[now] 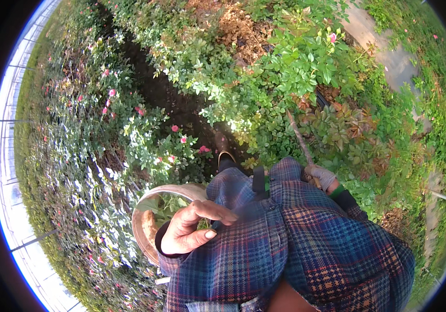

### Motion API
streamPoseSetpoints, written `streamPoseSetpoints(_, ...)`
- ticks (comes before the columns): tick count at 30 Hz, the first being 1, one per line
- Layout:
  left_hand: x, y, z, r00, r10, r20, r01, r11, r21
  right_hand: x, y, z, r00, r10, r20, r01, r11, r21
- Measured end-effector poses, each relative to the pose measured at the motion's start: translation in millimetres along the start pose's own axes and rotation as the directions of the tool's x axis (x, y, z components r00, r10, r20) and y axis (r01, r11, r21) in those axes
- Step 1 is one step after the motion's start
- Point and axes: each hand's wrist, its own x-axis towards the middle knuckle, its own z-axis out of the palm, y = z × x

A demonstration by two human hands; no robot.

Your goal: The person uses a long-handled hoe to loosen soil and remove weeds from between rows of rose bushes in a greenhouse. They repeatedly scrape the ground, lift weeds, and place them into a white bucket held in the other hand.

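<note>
My left hand (195, 224) is bare and raised in front of the plaid shirt, with its fingers loosely curled and a gap between thumb and fingertips; nothing shows in it. Behind it, at my left side, a round pale bucket (142, 230) holds cut green leafy stems (170, 204). At my right side, my right hand (320, 177) wears a light glove and is closed around a rough wooden stick (300, 138). That stick slants forward, its far end among the leaves of the rose bushes (262, 97). The fingers of the gloved hand are partly hidden.
Dense bushes with pink roses (112, 93) stand on the left. A dark soil path (168, 97) runs between the plant rows, with my boot (221, 142) on it. Dry brown leaves (242, 31) lie ahead. On the right are a pale strip of ground (396, 64) and more plants.
</note>
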Motion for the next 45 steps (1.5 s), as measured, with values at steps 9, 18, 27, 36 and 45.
streamPoseSetpoints(9, 34.3, 33.6, -135.4, 0.940, 0.030, -0.341, -0.017, 0.999, 0.041, 89.8, -66.2, 102.2, 0.983, -0.151, -0.105, 0.162, 0.981, 0.105)
streamPoseSetpoints(18, 63.6, 68.6, -210.8, 0.990, -0.063, -0.124, 0.057, 0.997, -0.056, 239.6, -189.8, 141.1, 0.932, -0.224, -0.286, 0.363, 0.587, 0.724)
streamPoseSetpoints(27, 68.3, 77.5, -243.9, 0.991, -0.129, 0.028, 0.130, 0.990, -0.045, 174.6, -121.6, 121.0, 0.898, -0.218, -0.382, 0.435, 0.309, 0.846)
streamPoseSetpoints(36, 57.1, 81.2, -245.0, 0.998, -0.058, -0.037, 0.057, 0.998, -0.015, 171.8, -116.3, 126.2, 0.886, -0.228, -0.403, 0.463, 0.433, 0.773)
streamPoseSetpoints(45, 38.1, 80.9, -257.6, 0.974, -0.020, -0.226, 0.020, 1.000, -0.001, 213.5, -134.7, 148.3, 0.855, -0.154, -0.496, 0.447, 0.703, 0.553)
